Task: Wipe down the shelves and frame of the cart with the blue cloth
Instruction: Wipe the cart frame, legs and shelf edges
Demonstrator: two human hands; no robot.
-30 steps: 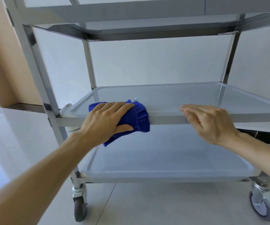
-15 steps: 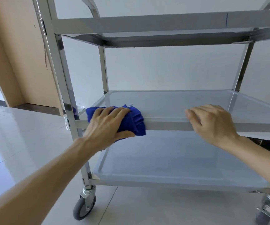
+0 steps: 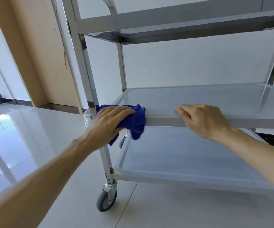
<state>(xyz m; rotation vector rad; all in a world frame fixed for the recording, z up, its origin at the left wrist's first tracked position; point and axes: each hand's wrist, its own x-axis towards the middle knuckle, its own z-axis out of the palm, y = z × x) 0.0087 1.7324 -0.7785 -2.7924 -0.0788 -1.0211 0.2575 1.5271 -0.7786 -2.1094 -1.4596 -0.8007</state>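
Note:
A stainless steel cart with three shelves fills the view. My left hand (image 3: 110, 122) presses the bunched blue cloth (image 3: 137, 122) against the front rim of the middle shelf (image 3: 256, 122), close to the front left post (image 3: 83, 66). Part of the cloth hangs below the rim. My right hand (image 3: 202, 120) grips the same front rim further right, fingers curled over its edge. The bottom shelf (image 3: 190, 158) lies below both hands, and the top shelf (image 3: 182, 20) is above them.
A grey caster wheel (image 3: 105, 201) sits under the front left post. Glossy pale floor tiles (image 3: 26, 137) spread to the left. A beige wall panel (image 3: 39, 55) and a window stand at the back left, and a white wall is behind the cart.
My left hand has slid the cloth leftward along the middle shelf's front rim toward the left post. The view has shifted left and up. My right hand keeps its hold on the rim.

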